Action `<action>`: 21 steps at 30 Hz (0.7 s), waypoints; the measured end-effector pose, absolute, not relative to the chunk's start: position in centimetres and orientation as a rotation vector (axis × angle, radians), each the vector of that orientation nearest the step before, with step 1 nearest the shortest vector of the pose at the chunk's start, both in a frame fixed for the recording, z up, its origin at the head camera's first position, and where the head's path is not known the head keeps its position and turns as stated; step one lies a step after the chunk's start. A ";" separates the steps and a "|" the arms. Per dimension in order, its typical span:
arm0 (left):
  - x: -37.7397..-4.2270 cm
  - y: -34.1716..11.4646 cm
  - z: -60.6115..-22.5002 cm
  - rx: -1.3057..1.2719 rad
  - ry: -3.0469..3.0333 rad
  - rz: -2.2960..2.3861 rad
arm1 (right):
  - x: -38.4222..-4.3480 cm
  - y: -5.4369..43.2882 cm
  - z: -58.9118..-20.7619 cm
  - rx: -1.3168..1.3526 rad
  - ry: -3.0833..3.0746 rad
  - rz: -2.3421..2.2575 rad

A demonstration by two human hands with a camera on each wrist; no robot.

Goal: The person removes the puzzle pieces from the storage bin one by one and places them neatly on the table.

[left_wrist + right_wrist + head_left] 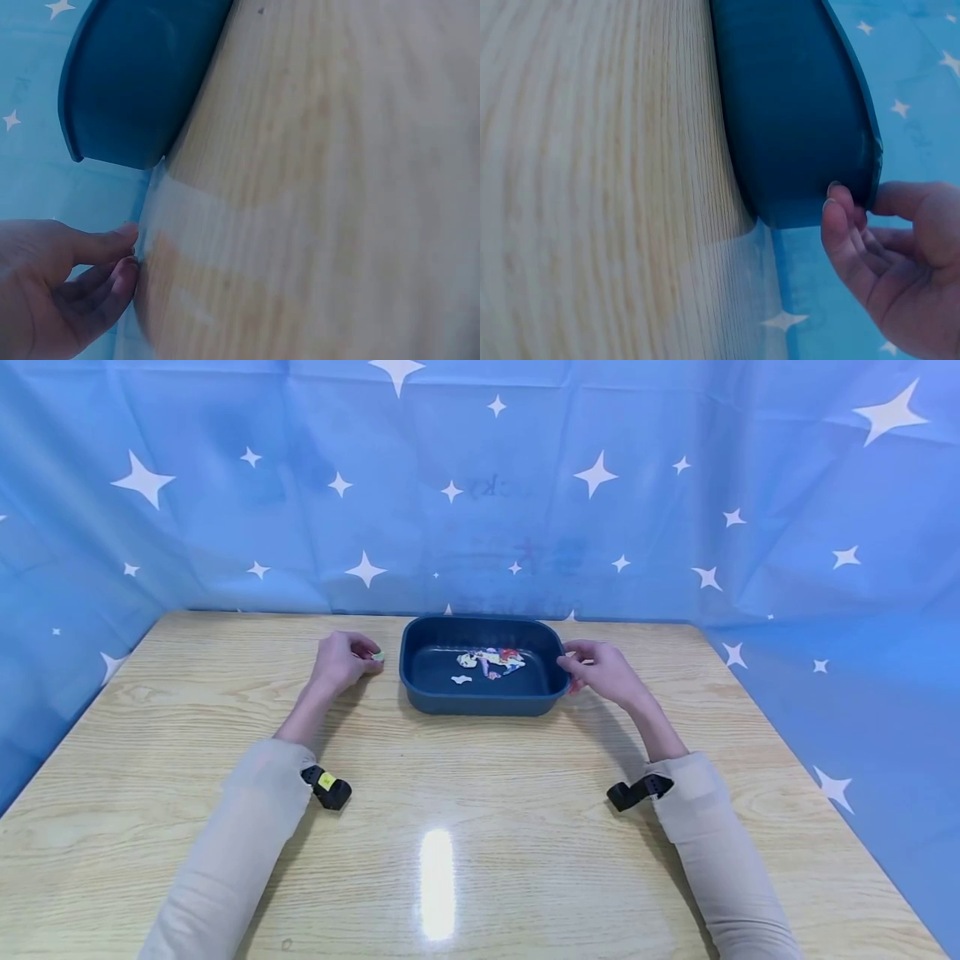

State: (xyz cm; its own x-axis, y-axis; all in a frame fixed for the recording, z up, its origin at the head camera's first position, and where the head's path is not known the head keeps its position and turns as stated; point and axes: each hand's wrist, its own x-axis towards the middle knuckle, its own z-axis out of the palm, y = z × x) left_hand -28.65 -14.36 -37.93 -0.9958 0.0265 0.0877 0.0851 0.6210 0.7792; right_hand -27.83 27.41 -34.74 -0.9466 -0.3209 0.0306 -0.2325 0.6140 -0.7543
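A dark blue plastic basin (480, 703) stands near the table's back edge. Several colourful flat cutouts, perhaps stickers (491, 660), lie on its floor, one small white piece (461, 679) apart from the others. My right hand (600, 671) grips the basin's right rim, thumb over the edge and fingers against the outer wall, as the right wrist view also shows. To the left of the basin, and apart from it, my left hand (343, 660) pinches a small pale-green piece (378, 656) low over the table. In the left wrist view the left hand's (67, 285) fingertips hide that piece.
The light wood-grain table (480, 793) spreads in front of the basin, with a bright glare patch at its front middle. A blue curtain (450, 543) with white stars hangs behind it and along both sides. A black camera sits on each wrist over the pale sleeves.
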 end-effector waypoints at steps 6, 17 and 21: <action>-29.0 -14.4 -38.2 -0.075 -2.787 -1.365 | -27.9 27.4 -34.8 -0.470 2.716 -1.258; -29.1 -14.6 -38.3 -0.073 -2.817 -1.426 | -27.9 27.5 -34.8 -0.463 2.718 -1.265; -28.9 -14.9 -38.4 -0.068 -2.809 -1.461 | -27.9 27.5 -34.8 -0.468 2.713 -1.268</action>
State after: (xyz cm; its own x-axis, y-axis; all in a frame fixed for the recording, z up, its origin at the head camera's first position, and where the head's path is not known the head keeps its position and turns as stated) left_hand -28.94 -14.88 -38.37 -0.9987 0.0501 -0.0028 0.0264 0.5734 0.8188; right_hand -27.88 27.46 -34.80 -0.9464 -0.3217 0.0299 -0.2293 0.6037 -0.7635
